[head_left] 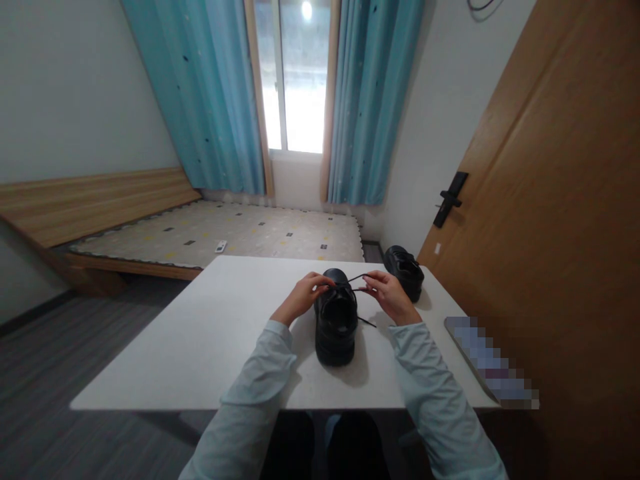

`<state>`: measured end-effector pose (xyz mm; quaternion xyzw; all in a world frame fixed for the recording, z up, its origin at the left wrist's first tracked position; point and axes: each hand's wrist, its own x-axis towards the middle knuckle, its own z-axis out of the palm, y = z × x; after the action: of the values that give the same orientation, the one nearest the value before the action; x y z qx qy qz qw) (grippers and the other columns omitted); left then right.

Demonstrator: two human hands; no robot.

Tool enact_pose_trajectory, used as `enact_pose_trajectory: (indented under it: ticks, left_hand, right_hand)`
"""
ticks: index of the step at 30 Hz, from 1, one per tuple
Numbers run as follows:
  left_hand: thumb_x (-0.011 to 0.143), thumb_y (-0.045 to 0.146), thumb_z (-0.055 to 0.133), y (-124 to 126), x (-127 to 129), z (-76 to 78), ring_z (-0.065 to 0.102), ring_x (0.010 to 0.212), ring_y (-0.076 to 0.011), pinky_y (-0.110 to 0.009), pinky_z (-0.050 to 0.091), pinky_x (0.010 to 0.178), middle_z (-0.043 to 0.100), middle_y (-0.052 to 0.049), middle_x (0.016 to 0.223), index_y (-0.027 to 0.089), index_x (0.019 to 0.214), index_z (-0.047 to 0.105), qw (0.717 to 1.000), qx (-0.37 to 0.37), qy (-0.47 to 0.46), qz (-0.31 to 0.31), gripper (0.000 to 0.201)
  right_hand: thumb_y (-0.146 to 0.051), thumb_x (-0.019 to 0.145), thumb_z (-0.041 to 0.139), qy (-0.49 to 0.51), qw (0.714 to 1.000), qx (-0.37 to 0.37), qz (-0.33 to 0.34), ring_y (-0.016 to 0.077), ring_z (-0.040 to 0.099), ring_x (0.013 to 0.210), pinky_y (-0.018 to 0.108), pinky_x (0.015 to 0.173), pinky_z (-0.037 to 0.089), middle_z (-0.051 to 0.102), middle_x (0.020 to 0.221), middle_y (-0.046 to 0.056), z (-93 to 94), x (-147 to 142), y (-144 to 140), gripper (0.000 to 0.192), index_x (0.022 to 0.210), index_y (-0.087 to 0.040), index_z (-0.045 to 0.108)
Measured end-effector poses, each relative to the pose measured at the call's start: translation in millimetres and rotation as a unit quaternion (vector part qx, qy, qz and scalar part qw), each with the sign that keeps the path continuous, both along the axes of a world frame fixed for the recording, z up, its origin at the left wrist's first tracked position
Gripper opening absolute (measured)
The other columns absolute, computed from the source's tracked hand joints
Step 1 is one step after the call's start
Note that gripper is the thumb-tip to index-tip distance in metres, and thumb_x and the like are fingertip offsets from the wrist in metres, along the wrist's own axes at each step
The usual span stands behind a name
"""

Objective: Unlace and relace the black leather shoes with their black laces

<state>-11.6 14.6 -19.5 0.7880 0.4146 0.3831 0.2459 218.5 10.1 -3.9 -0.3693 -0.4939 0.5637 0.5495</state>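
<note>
From the head camera, looking down the table: a black chunky-soled lace-up shoe stands upright in the middle of the white rectangular table, its heel toward the person and its toe pointing away at the window. Both hands are up at the toe end of the lacing. The left hand sits against the shoe's left side, fingers curled in and pinched together on the thin black shoelace just above the eyelets. The right hand is just off the shoe's right side, thumb and fingers closed on the other stretch of that lace, which runs taut between the two hands across the top of the shoe. A loose tail of the lace trails onto the tabletop right of the shoe. Pale light-blue sleeves cover both forearms.

At the far right corner of the table, well apart from the first, a second black shoe rests on its sole. Beyond the table lies a low wooden bed with a patterned mattress, teal curtains frame a bright window, and a brown wooden door fills the right side.
</note>
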Motion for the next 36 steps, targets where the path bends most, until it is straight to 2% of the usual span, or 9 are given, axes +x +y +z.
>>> enact_pose_trajectory:
  ticks: [5, 8, 10, 16, 20, 23, 26, 30, 36]
  left_hand:
    - [0.084, 0.020, 0.052, 0.1, 0.1, 0.7, 0.058, 0.092, -0.0175, -0.033, 0.045, 0.089, 0.059, -0.007, 0.098, 0.019, 0.098, 0.068, 1.000, -0.002, 0.014, 0.007, 0.021]
    - [0.085, 0.021, 0.052, 0.2, 0.1, 0.6, 0.058, 0.093, -0.0178, -0.032, 0.046, 0.089, 0.059, -0.007, 0.098, 0.019, 0.098, 0.068, 1.000, -0.004, 0.013, 0.006, 0.021]
    - [0.085, 0.022, 0.052, 0.3, 0.0, 0.4, 0.058, 0.093, -0.0179, -0.032, 0.046, 0.088, 0.059, -0.007, 0.099, 0.020, 0.098, 0.068, 1.000, -0.004, 0.009, 0.003, 0.021]
    - [0.085, 0.022, 0.052, -0.2, -0.2, 1.2, 0.057, 0.094, -0.0186, -0.032, 0.046, 0.087, 0.059, -0.007, 0.099, 0.019, 0.098, 0.068, 1.000, -0.003, 0.010, 0.002, 0.021]
    - [0.085, 0.020, 0.052, -0.6, -0.1, 1.8, 0.057, 0.094, -0.0184, -0.032, 0.045, 0.089, 0.059, -0.007, 0.098, 0.020, 0.097, 0.068, 1.000, 0.005, 0.016, 0.001, 0.020]
    - [0.085, 0.020, 0.052, -0.7, 0.0, 1.6, 0.057, 0.094, -0.0181, -0.032, 0.044, 0.089, 0.060, -0.006, 0.098, 0.020, 0.096, 0.068, 1.000, 0.010, 0.013, -0.001, 0.020]
    - [0.084, 0.020, 0.053, -0.9, 0.0, 1.4, 0.057, 0.094, -0.0184, -0.032, 0.044, 0.089, 0.060, -0.006, 0.098, 0.020, 0.096, 0.068, 1.000, 0.008, 0.008, 0.002, 0.020]
    - [0.084, 0.020, 0.053, -0.9, -0.2, 1.1, 0.057, 0.094, -0.0187, -0.032, 0.044, 0.089, 0.059, -0.006, 0.098, 0.020, 0.097, 0.068, 1.000, 0.008, 0.006, 0.000, 0.020]
    - [0.085, 0.023, 0.053, 0.1, -0.8, -1.0, 0.058, 0.092, -0.0185, -0.032, 0.047, 0.085, 0.059, -0.007, 0.098, 0.020, 0.096, 0.069, 1.000, 0.001, -0.004, 0.000, 0.020]
  right_hand:
    - [-0.038, 0.058, 0.078, -0.017, 0.998, 0.018, -0.050, 0.0090, 0.044, 0.054, 0.031, 0.060, 0.051, 0.049, 0.059, -0.003, -1.6, -2.7, 0.8, 0.026, 0.067, -0.017, 0.065]
    - [-0.039, 0.061, 0.076, -0.073, 0.991, 0.061, -0.093, 0.0087, 0.042, 0.050, 0.025, 0.047, 0.040, 0.053, 0.060, -0.002, -3.4, -2.7, 2.9, 0.026, 0.069, -0.017, 0.065]
    - [-0.039, 0.063, 0.074, -0.120, 0.981, 0.093, -0.118, 0.0095, 0.043, 0.050, 0.024, 0.045, 0.034, 0.054, 0.061, -0.001, -4.2, -1.5, 4.9, 0.025, 0.070, -0.017, 0.066]
    - [-0.038, 0.069, 0.070, -0.246, 0.940, 0.184, -0.147, 0.0129, 0.044, 0.056, 0.027, 0.053, 0.034, 0.056, 0.062, 0.001, -5.2, 7.1, 8.7, 0.021, 0.073, -0.017, 0.070]
    - [-0.036, 0.068, 0.074, -0.377, 0.888, 0.241, -0.104, 0.0120, 0.041, 0.056, 0.027, 0.055, 0.033, 0.049, 0.061, -0.001, -4.9, 11.9, 6.6, 0.019, 0.073, -0.018, 0.073]
    - [-0.032, 0.071, 0.072, -0.444, 0.857, 0.252, -0.069, 0.0117, 0.043, 0.057, 0.026, 0.057, 0.034, 0.046, 0.062, -0.001, -5.5, 12.5, 5.7, 0.016, 0.069, -0.017, 0.072]
    - [-0.028, 0.076, 0.068, -0.464, 0.843, 0.263, -0.068, 0.0123, 0.045, 0.060, 0.026, 0.059, 0.037, 0.047, 0.065, 0.000, -6.8, 11.2, 5.9, 0.014, 0.069, -0.016, 0.070]
    - [-0.024, 0.078, 0.065, -0.459, 0.838, 0.283, -0.083, 0.0142, 0.050, 0.067, 0.027, 0.064, 0.041, 0.051, 0.075, 0.002, -9.3, 10.5, 7.7, 0.010, 0.071, -0.016, 0.066]
    - [-0.015, 0.076, 0.059, -0.454, 0.821, 0.297, -0.175, 0.0175, 0.055, 0.075, 0.031, 0.071, 0.044, 0.055, 0.079, 0.004, -11.0, 18.2, 12.5, 0.008, 0.069, -0.017, 0.061]
